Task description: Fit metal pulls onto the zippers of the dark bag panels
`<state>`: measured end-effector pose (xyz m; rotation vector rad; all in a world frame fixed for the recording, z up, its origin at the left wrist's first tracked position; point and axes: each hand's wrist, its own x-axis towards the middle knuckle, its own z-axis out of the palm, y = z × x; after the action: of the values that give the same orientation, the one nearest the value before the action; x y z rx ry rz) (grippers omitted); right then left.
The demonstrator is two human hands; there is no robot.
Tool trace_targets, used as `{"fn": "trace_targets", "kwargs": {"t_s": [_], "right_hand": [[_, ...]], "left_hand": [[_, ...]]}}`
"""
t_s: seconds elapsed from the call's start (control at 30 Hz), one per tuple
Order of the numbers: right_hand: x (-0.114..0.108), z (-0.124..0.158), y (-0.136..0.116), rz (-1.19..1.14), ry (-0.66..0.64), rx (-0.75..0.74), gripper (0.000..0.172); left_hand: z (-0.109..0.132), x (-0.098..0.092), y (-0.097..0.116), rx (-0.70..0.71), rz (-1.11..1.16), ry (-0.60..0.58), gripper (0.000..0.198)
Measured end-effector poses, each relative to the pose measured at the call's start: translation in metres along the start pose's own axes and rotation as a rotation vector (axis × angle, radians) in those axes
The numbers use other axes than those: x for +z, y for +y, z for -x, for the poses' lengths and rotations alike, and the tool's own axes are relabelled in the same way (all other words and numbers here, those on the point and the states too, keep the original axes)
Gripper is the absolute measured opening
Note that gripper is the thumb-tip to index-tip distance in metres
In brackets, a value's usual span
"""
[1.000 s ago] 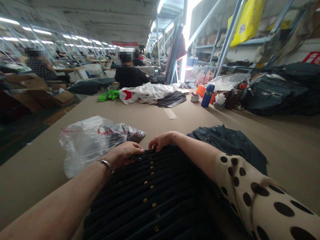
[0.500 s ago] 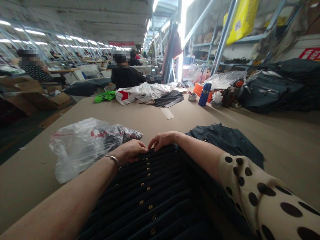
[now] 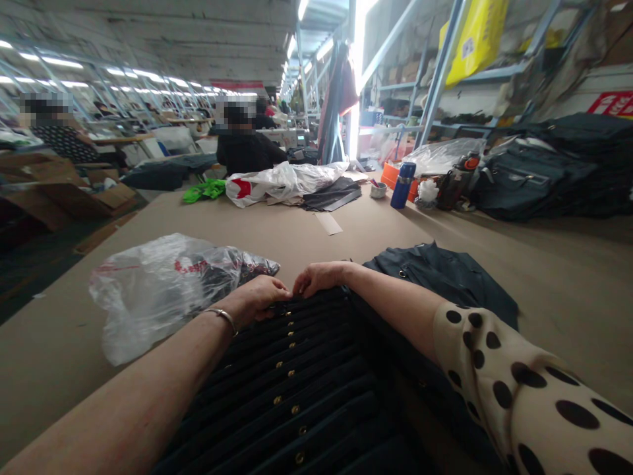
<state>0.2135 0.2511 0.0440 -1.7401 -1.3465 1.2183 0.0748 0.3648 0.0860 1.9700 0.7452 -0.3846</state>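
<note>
In front of me lies a long row of dark fabric pieces (image 3: pixel 316 382), overlapped like shingles, with small brass-coloured metal fittings in a line down the middle. At its far end my left hand (image 3: pixel 264 293), with a bracelet at the wrist, is closed on the edge of a piece. Close to its right, my right hand (image 3: pixel 319 278) is bent over the same edge with its fingers pinched. The fingertips nearly meet, and the exact grip is partly hidden. Left of the row sits a clear plastic bag (image 3: pixel 148 284) with red print and dark contents. More dark fabric (image 3: pixel 445 277) with metal rings lies beyond my right forearm.
A brown-topped table (image 3: pixel 277 231) carries a white plastic bag (image 3: pixel 291 178), a green bag (image 3: pixel 204 190), a small bowl (image 3: pixel 378 190), a blue flask (image 3: pixel 403 185) and, at right, a pile of dark bags (image 3: pixel 534 175). Cardboard boxes (image 3: pixel 64 191) and a seated co-worker (image 3: pixel 247 148) are beyond.
The view has shifted slightly. My right fingers are curled in a little more at the far edge; both hands stay in nearly the same place, and the fabric row looks unchanged.
</note>
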Motion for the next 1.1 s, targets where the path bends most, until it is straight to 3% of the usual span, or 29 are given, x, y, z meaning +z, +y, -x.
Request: {"fn": "trace_targets", "kwargs": {"t_s": [0.37, 0.53, 0.67, 0.9, 1.1], "right_hand": [[-0.001, 0.007, -0.004, 0.111, 0.039, 0.014, 0.016], [0.000, 0.006, -0.005, 0.240, 0.038, 0.010, 0.018], [0.005, 0.006, -0.010, 0.383, 0.110, 0.004, 0.019], [0.018, 0.006, -0.022, 0.514, 0.190, 0.055, 0.043], [0.017, 0.006, -0.019, 0.470, 0.178, 0.073, 0.049]], "left_hand": [[-0.002, -0.002, -0.005, -0.002, 0.130, -0.005, 0.022], [-0.005, 0.002, -0.007, -0.015, 0.080, 0.030, 0.019], [-0.006, 0.005, -0.009, -0.020, 0.022, 0.065, 0.018], [-0.008, 0.008, -0.013, -0.028, -0.036, 0.090, 0.013], [-0.008, 0.001, -0.024, -0.047, -0.054, 0.112, 0.013]]}}
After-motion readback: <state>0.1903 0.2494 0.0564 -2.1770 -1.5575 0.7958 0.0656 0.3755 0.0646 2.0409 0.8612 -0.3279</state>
